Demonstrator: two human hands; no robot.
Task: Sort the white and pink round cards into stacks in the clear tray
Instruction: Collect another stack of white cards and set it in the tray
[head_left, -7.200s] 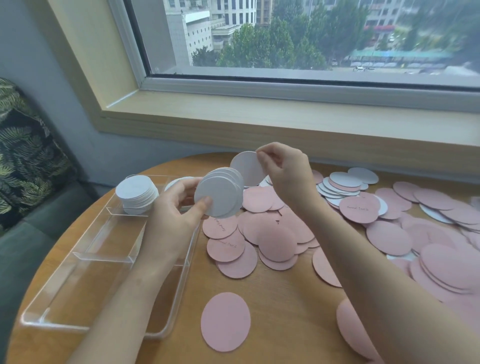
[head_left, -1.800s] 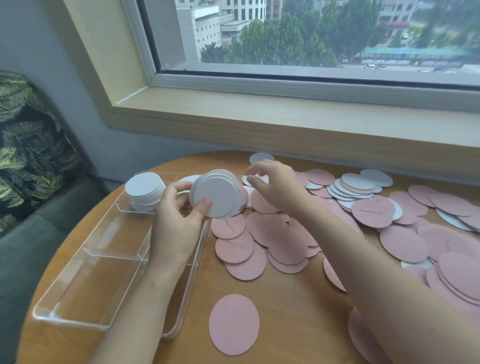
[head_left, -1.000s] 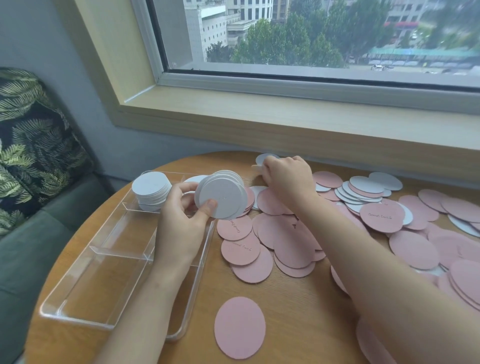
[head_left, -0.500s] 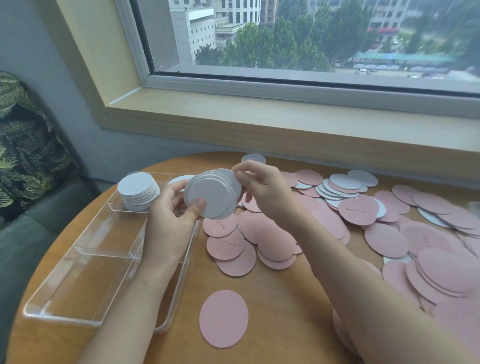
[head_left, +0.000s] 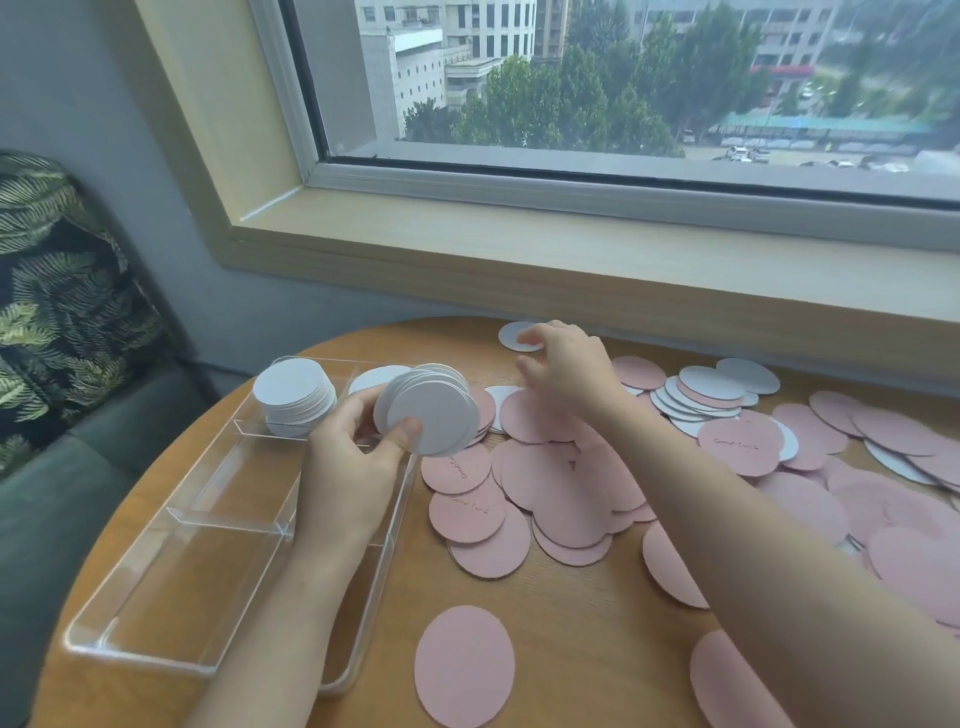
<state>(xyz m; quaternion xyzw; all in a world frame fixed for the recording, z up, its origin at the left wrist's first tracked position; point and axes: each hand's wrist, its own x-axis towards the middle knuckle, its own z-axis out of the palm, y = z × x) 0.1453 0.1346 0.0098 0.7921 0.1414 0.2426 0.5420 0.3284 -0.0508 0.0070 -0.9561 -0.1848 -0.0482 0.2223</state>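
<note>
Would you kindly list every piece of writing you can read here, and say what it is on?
"Good luck", as best I can read it: faint handwriting on a pink card right of the forearm.
Handwriting on two pink cards beside the clear tray: too faint to read.
White cards: no writing visible.

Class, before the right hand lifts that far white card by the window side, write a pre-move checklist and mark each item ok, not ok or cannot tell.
1. Right hand at the far white card: ok, fingertips are on it.
2. Card actually pinched: cannot tell.
3. Left hand grips the held white bundle firmly: ok.
4. Bundle edges squared: not ok, cards fanned.
5. Clear tray has free compartments: ok.
6. White stack in the tray's far compartment is neat: ok.
</note>
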